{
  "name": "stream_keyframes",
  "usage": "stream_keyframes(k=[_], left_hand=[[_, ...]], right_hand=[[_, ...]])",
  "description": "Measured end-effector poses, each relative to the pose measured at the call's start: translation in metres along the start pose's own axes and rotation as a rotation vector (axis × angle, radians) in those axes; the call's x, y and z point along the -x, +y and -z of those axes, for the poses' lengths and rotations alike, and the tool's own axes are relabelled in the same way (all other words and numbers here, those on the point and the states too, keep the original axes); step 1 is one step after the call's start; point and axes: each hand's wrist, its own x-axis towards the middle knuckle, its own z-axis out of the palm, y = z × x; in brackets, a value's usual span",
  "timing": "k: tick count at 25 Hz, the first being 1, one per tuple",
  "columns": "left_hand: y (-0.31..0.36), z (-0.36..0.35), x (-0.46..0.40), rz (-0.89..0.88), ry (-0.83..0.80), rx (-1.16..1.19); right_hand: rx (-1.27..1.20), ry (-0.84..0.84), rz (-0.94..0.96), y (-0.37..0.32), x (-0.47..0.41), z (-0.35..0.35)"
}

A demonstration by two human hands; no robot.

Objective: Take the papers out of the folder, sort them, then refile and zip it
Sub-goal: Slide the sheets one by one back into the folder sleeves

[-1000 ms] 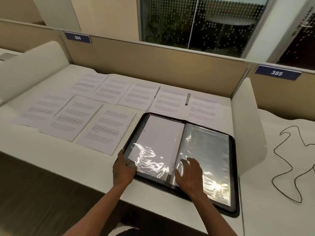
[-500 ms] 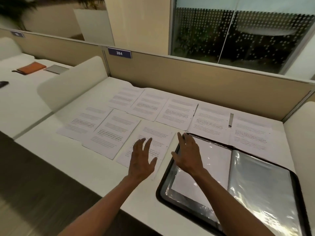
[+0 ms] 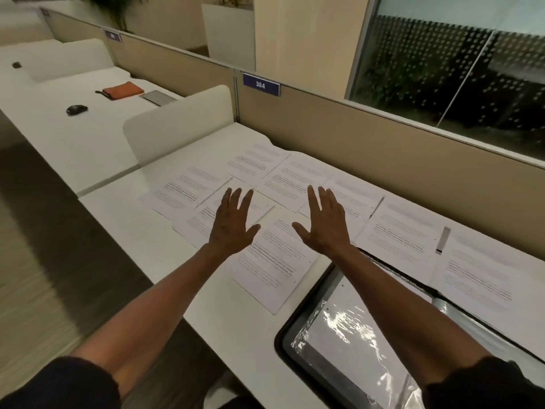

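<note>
Left hand [image 3: 233, 224] and right hand [image 3: 324, 224] hover over the papers [image 3: 274, 261], fingers straight, slightly spread, pointing to 12 o'clock. Folder [image 3: 333, 346] lies open at 4 o'clock, its long axis running 10 to 4.

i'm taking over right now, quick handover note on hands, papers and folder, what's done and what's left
Left hand: open, fingers spread, holding nothing, above the sheets.
Right hand: open, fingers spread, holding nothing, beside the left.
Papers: spread face up in rows across the desk, some overlapping at the edges.
Folder: lying open and unzipped at the near right, with one sheet showing in a plastic sleeve.
Done: papers are out and laid flat.
Left: finish sorting, gather the sheets, put them back into the sleeves, close the folder and zip it.
</note>
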Motion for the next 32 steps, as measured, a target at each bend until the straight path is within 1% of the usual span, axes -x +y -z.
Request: stream_keyframes(k=[4, 11, 13, 19, 24, 28, 32], left_hand=[[-0.028, -0.002, -0.037, 0.033, -0.056, -0.019], [-0.103, -0.035, -0.165, 0.021, -0.217, -0.073], [-0.134, -0.051, -0.209, 0.059, -0.252, -0.062], [-0.204, -0.103, -0.292, 0.229, -0.382, -0.049], [-0.223, -0.136, -0.333, 0.292, -0.388, -0.097], [-0.225, -0.152, -0.350, 0.366, -0.457, -0.133], [-0.223, -0.158, -0.363, 0.438, -0.456, -0.108]], right_hand=[[0.017, -0.005, 0.008, -0.013, -0.048, -0.012], [0.050, -0.078, -0.049, -0.036, -0.159, -0.059], [0.045, -0.098, -0.067, -0.045, -0.198, -0.080], [0.031, -0.212, -0.065, -0.069, -0.263, -0.142], [0.050, -0.293, -0.116, -0.069, -0.302, -0.174], [0.050, -0.300, -0.148, -0.065, -0.320, -0.190], [0.032, -0.291, -0.163, -0.064, -0.320, -0.199]])
